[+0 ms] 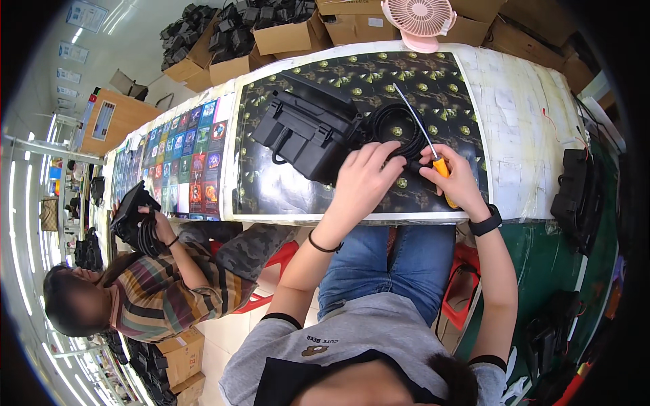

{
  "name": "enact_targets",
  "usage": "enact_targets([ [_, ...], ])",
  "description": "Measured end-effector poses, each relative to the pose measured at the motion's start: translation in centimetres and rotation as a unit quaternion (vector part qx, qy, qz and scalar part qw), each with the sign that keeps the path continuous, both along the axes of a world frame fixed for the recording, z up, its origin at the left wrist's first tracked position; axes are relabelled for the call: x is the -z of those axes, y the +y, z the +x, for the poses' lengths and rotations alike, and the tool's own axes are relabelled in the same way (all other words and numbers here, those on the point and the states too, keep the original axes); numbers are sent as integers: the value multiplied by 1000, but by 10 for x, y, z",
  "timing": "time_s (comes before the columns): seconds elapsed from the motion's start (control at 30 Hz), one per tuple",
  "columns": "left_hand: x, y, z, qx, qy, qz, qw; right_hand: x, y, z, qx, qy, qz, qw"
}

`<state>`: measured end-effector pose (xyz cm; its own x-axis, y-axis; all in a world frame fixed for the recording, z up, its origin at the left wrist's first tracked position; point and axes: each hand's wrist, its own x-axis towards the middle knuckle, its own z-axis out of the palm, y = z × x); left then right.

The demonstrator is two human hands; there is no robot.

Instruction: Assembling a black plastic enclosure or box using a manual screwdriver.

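Note:
A black plastic case (305,128) with latches and a raised lid lies tilted on the dark patterned mat in front of me. A coiled black cable (386,125) rests against its right side. My left hand (365,177) is closed at the near end of this coil, beside the case, with its fingers curled on the cable. My right hand (455,179) grips a screwdriver (440,166) by its orange-yellow handle. The long metal shaft points up and away to the left over the coil. My right fingertips are near a thick black cable end, partly hidden between the hands.
A pink fan (421,20) stands at the table's far edge, before cardboard boxes (291,37) of black parts. Another black case (575,196) sits at the right. On the left, a seated co-worker (183,284) holds a black device with a cable (139,220).

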<state>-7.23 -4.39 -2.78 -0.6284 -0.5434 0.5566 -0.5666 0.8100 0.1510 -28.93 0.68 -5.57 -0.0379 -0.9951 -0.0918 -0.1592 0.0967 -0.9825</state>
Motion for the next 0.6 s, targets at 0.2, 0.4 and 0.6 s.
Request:
enact_targets([
  [0.2, -44, -17, 35, -167, -11, -78, 983, -4, 0, -2, -2, -12, 12, 1000],
  [0.4, -26, -42, 72, -182, 58, 116, 975, -11, 2, 3, 23, 11, 7, 1000],
  [0.6, -15, -5, 45, -240, 79, 14, 968, -8, 4, 32, 116, 84, -152, 978],
])
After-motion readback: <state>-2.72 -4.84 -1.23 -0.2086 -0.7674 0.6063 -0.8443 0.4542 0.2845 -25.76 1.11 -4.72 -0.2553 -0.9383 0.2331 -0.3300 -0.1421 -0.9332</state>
